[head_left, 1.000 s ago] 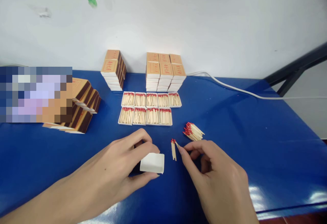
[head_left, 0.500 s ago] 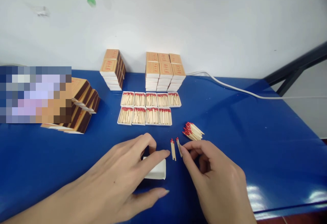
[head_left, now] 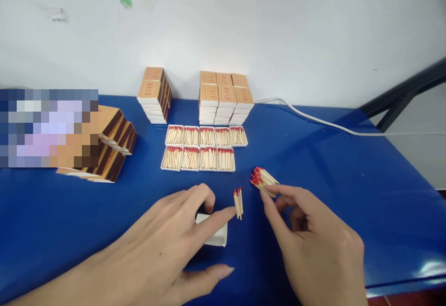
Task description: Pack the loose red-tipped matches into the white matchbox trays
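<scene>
My left hand lies over a small white empty matchbox tray on the blue table; its index fingertip touches a little bundle of red-tipped matches lying just right of the tray. My right hand reaches up to a loose pile of matches, fingertips at the pile's near edge, holding nothing I can see.
Two rows of white trays filled with matches sit behind the hands. Stacks of tan matchboxes and another stack stand at the wall. More box sleeves lie left. A white cable runs right.
My right hand let go of the matches at the small bundle and moved right and up to the loose pile. My left hand shifted over the tray, its index finger now at the bundle.
</scene>
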### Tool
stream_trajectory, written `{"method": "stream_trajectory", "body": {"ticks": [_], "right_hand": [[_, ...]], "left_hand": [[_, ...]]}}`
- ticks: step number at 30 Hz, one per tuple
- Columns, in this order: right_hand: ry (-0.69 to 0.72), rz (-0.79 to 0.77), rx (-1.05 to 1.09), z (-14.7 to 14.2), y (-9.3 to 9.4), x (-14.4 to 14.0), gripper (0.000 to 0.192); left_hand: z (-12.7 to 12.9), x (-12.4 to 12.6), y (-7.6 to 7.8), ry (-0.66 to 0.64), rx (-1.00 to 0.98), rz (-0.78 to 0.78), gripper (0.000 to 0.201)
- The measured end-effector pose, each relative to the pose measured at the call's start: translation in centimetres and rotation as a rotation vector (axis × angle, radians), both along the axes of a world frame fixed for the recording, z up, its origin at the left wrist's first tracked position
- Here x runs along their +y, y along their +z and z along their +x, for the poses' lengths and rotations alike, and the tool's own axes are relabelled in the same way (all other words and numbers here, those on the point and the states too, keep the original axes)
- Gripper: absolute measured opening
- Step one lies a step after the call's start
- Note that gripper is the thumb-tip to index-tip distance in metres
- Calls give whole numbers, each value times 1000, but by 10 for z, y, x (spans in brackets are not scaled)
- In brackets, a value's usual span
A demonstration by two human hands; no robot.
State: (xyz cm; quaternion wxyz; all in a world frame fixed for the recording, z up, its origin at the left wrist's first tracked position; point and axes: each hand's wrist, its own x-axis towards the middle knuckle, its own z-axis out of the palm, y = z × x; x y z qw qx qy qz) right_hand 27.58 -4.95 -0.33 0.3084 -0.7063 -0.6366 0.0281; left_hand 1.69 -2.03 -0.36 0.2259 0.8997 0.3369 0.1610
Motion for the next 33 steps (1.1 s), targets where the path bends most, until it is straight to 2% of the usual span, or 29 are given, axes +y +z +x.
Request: {"method": "stream_trajectory", "body": {"ticks": [4,12,19,25,33], "right_hand": [[25,35,-75,4,-7,0,26],[58,34,-72,3,-12,0,17],[54,-1,-109,4,-10,0,37],[38,-17,-102,8,-6,-4,41],[94,-101,-2,0,-1,-10,29]], "left_hand": [[0,0,-1,-22,1,27,76],[-4,8,1,-46,-2,82,69],[-7,9,-1,-39,-33,97,62],[-7,9,-1,-41,-31,101,59],[-7,12,-1,-37,-29,86,58]]}}
